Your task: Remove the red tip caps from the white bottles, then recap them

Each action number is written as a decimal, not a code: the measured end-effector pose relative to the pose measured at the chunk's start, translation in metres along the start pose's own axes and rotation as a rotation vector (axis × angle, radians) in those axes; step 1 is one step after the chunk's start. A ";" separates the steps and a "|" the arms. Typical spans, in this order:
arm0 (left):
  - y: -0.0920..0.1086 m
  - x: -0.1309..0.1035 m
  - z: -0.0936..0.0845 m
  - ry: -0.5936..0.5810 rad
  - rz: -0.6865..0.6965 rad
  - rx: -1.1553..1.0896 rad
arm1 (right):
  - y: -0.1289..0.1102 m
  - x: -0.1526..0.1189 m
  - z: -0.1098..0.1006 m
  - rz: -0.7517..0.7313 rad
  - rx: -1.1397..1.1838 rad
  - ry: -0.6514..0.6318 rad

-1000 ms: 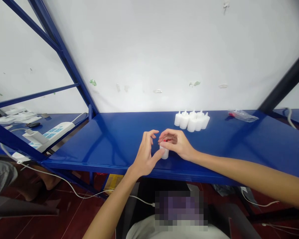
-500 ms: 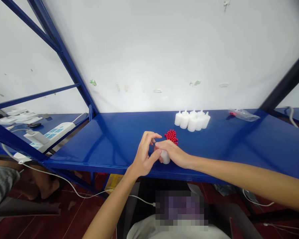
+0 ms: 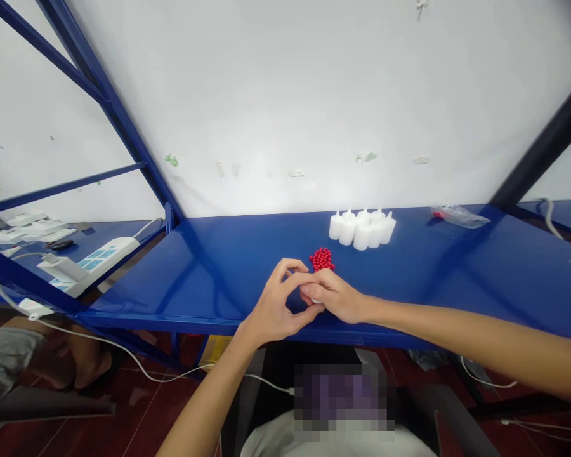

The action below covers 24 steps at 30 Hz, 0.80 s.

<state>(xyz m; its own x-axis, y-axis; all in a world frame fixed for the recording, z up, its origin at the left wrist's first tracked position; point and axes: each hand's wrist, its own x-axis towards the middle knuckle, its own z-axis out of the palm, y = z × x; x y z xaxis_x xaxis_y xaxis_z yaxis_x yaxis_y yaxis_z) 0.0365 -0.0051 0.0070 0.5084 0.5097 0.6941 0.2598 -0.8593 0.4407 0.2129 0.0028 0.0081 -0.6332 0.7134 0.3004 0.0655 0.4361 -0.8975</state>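
Near the front edge of the blue table, my right hand [image 3: 337, 295] is closed around a small white squeeze bottle [image 3: 316, 301], only a sliver of which shows between the fingers. My left hand [image 3: 285, 301] curves in from the left, thumb and fingers closed on the same bottle and touching the right hand. Just beyond the hands lies a pile of small red caps [image 3: 322, 259]. Farther back, several white squeeze bottles [image 3: 361, 230] with narrow tips stand upright in a group. The held bottle's tip is hidden.
A clear plastic bag [image 3: 461, 216] with something red in it lies at the back right of the table [image 3: 228, 254]. Blue metal posts [image 3: 124, 130] frame the left side. On the neighbouring table are a white power strip [image 3: 95, 260] and cables. A seated person's leg [image 3: 88, 355] shows lower left.
The fingers of both hands have come together around the white bottle, which is now almost wholly covered. The left thumb has moved right. The view has shifted slightly.
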 end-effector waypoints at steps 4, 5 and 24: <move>-0.001 -0.001 0.001 0.028 0.013 0.017 | -0.004 -0.004 -0.002 0.028 0.026 -0.006; -0.001 -0.002 0.001 0.029 0.022 0.007 | -0.004 -0.006 -0.003 0.038 0.018 -0.013; -0.048 0.027 -0.037 -0.016 -0.350 0.134 | -0.012 0.004 -0.079 0.001 -0.148 0.399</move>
<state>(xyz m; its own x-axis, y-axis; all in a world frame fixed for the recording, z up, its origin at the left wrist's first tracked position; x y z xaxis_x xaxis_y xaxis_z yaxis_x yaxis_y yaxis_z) 0.0073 0.0517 0.0257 0.3823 0.7735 0.5055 0.5246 -0.6320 0.5704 0.2708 0.0436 0.0457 -0.2864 0.8578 0.4268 0.1943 0.4882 -0.8508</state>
